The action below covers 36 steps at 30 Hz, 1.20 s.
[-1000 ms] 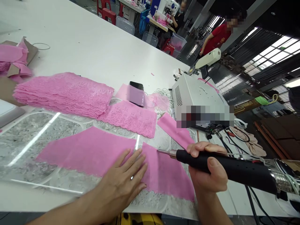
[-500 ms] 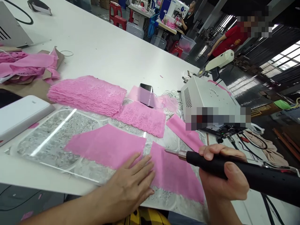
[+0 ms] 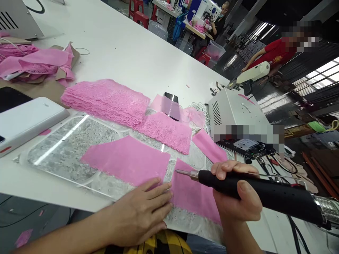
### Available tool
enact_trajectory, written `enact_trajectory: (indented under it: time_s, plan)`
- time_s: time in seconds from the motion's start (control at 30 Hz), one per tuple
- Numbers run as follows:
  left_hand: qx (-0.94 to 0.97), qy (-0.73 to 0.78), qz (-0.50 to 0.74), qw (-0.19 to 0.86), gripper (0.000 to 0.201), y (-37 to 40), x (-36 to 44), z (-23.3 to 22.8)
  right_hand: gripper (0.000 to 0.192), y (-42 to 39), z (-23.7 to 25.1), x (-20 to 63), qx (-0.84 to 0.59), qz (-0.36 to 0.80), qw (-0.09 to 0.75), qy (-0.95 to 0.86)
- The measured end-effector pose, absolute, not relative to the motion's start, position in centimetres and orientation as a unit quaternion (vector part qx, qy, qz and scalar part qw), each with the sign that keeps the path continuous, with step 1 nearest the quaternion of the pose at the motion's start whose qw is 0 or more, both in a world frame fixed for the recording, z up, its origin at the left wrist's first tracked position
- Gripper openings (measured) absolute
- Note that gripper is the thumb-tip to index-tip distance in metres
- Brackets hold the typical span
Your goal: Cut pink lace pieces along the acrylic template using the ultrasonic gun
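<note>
My left hand (image 3: 145,208) lies flat with fingers outstretched, its fingertips on the near edge of a left pink fabric piece (image 3: 127,158) and by the left side of a second pink piece (image 3: 190,190). In my right hand (image 3: 235,194) is a black handpiece (image 3: 254,187), thick and rod-shaped with a slim metal tip. This tip points left, over the upper left corner of the second piece; whether it touches the cloth I cannot tell. Both pieces lie on a clear-topped grey patterned board (image 3: 71,137). My right hand hides part of the second piece.
Behind the pieces are a stack of pink lace (image 3: 106,102), a lace panel (image 3: 166,132) and a phone (image 3: 171,106) partly under sheer fabric. A metal control box (image 3: 238,116) with cables stands right. At left lies a white device (image 3: 31,120). People are in the background.
My right hand has moved left with the handpiece, bringing its tip over the second piece's corner. My left hand has slid slightly left and nearer me. The view has shifted a little.
</note>
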<state>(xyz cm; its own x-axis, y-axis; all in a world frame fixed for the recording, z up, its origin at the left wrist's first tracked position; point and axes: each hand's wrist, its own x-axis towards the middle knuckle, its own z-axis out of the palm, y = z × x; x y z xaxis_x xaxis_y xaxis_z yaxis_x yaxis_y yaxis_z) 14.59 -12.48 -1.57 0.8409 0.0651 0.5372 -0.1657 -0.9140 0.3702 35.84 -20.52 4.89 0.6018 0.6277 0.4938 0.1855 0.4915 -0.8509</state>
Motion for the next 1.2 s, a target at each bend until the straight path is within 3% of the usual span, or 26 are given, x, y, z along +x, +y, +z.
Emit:
enact_trajectory:
  time_s: [0.83, 1.2]
  plan:
    - [0.937, -0.029, 0.278, 0.212, 0.03, -12.3, 14.6, -1.5, 0.01, -20.0, 4.7, 35.9, -0.482, 0.134, 0.752, -0.428]
    - [0.931, -0.032, 0.287, 0.224, 0.028, -12.3, 14.5, -1.3, 0.014, -22.0, 5.1, 34.8, -0.465, 0.222, 0.74, -0.432]
